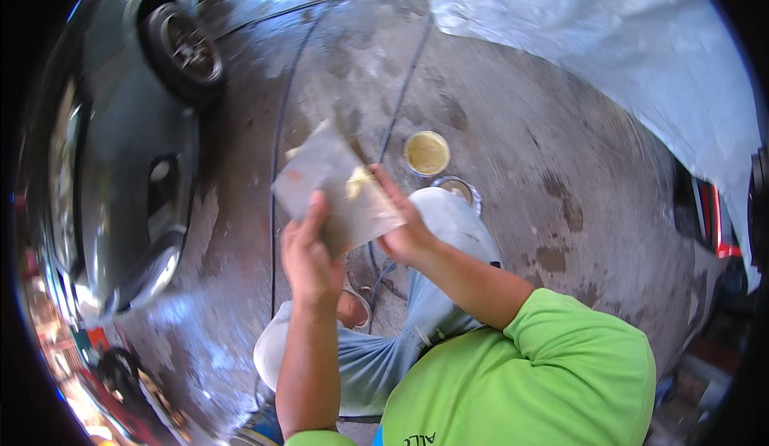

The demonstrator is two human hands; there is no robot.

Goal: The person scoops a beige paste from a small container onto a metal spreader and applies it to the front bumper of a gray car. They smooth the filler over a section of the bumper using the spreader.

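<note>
Bright green shirt (513, 374) comes closest, below and to the right of the flat grey board (324, 197), which is held above the concrete floor (545, 141). Left hand (311, 258) grips the board's near edge, thumb over its face; right hand (408, 226) has its fingers closed on the right edge, beside a yellow smear (356, 183). Right of the board stand an open tub (420, 173) of yellowish stuff and a can (478, 202) partly hidden by the knee (456, 221); left of it, a dark car (120, 165).

A dark car (120, 145) stands left, a silvery sheet (593, 37) upper right, cords (277, 129) between.
</note>
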